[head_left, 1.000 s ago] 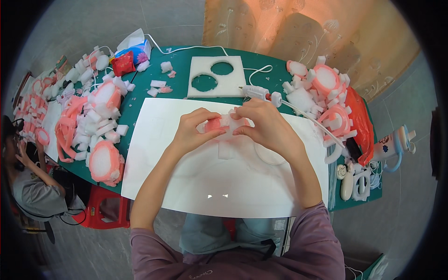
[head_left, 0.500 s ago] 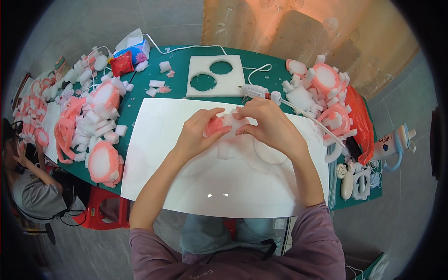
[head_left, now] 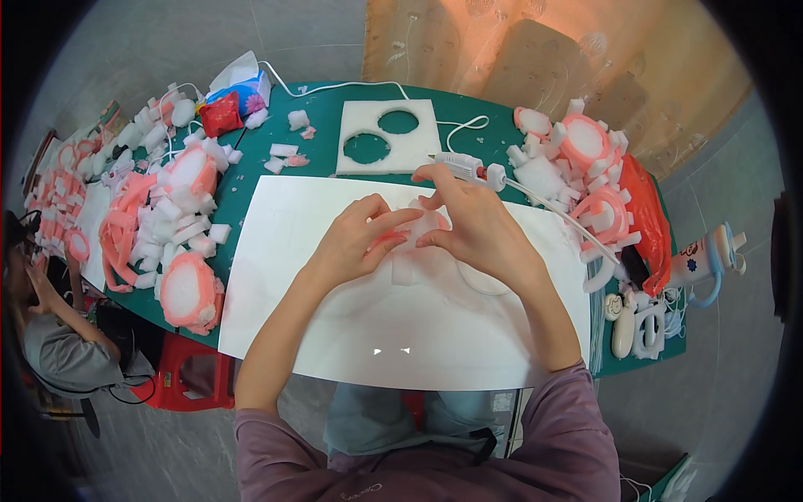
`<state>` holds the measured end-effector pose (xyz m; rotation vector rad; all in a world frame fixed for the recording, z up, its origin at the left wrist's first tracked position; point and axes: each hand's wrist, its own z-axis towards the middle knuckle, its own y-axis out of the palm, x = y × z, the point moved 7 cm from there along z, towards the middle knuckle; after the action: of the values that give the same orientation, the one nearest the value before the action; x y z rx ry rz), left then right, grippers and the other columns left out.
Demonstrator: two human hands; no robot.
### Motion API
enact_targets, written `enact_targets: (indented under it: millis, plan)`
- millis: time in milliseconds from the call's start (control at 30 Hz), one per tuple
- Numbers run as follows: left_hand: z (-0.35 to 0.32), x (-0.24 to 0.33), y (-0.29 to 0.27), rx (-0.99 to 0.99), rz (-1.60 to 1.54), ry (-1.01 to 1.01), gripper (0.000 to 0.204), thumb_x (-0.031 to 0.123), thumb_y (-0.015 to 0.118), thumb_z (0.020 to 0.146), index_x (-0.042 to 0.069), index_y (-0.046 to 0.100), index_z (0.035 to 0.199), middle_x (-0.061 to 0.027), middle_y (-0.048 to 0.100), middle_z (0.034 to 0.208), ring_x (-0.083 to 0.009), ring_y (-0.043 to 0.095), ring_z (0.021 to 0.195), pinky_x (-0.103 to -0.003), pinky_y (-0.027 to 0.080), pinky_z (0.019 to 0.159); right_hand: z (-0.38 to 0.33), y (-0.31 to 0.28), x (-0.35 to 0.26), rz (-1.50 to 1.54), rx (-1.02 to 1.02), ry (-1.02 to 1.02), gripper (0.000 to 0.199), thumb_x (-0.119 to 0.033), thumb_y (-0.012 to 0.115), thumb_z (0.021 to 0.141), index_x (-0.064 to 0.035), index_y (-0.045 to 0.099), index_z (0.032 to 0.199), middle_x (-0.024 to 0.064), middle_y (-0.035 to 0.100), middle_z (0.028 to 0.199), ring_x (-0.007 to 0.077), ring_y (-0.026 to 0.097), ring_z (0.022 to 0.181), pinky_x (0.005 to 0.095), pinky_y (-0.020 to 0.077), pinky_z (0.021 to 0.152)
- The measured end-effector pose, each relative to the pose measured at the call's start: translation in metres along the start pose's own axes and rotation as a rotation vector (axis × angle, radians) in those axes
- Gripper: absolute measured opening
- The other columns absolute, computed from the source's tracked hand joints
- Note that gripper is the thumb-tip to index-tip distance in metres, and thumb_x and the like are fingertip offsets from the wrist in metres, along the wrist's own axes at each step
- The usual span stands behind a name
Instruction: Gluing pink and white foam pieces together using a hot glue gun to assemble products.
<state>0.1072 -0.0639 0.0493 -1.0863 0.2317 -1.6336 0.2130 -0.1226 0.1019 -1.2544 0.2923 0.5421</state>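
Observation:
Over a glossy white board [head_left: 284, 326], my left hand [head_left: 351, 238] pinches a small pink and white foam piece [head_left: 428, 222], its fingers curled against the left side. My right hand [head_left: 481, 222] meets the same piece from the right, thumb near its lower edge and index finger raised. Fingers cover much of the piece, so its full shape is hidden. A white strip [head_left: 403, 269] and a thin round outline [head_left: 485, 280] lie on the board below my hands. Just beyond my right fingers rests a white and red hot glue gun [head_left: 462, 165].
Behind the board lies a white foam sheet [head_left: 347, 125] with two round holes. Pink and white foam parts are heaped at left [head_left: 188, 289] and right [head_left: 583, 138]. A red plastic bag [head_left: 648, 217] and a cup [head_left: 694, 259] are at far right. Another person [head_left: 67, 343] sits at left.
The foam piece has turned between my fingers, showing less pink at left. My right index finger has lifted toward the glue gun, and my left fingers have shifted right.

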Motion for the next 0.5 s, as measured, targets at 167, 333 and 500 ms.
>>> enact_targets:
  millis: [167,333,500]
  plan:
    - [0.0018,0.0039,-0.0047,-0.094,0.022,-0.026,0.038,0.011,0.063,0.075,0.020,0.059,0.112,-0.0066,0.047,0.074,-0.0226,0.047,0.071,-0.033,0.041,0.066,-0.0015,0.0031,-0.0029,0.044,0.019,-0.006,0.060,-0.007,0.072,0.064,-0.0072,0.039,0.115,0.0147,0.060,0.089,0.0311,0.059,0.086,0.0371,0.0449,0.071]
    - [0.0010,0.0037,-0.0032,-0.142,0.042,-0.048,0.039,0.011,0.062,0.075,0.021,0.058,0.113,-0.0068,0.047,0.074,-0.0237,0.046,0.073,-0.033,0.039,0.070,-0.0030,0.0024,-0.0054,0.030,0.023,-0.052,0.059,-0.008,0.069,0.066,-0.0086,0.039,0.118,0.0130,0.059,0.084,0.0304,0.059,0.081,0.0382,0.0442,0.066]
    - [0.0008,0.0038,-0.0026,-0.122,-0.009,-0.031,0.042,0.004,0.061,0.070,0.014,0.059,0.111,-0.0081,0.047,0.076,-0.0240,0.045,0.075,-0.033,0.038,0.069,-0.0012,0.0030,-0.0025,0.044,-0.046,0.004,0.062,-0.008,0.074,0.062,-0.0049,0.043,0.116,0.0158,0.062,0.090,0.0322,0.058,0.088,0.0365,0.0452,0.075]
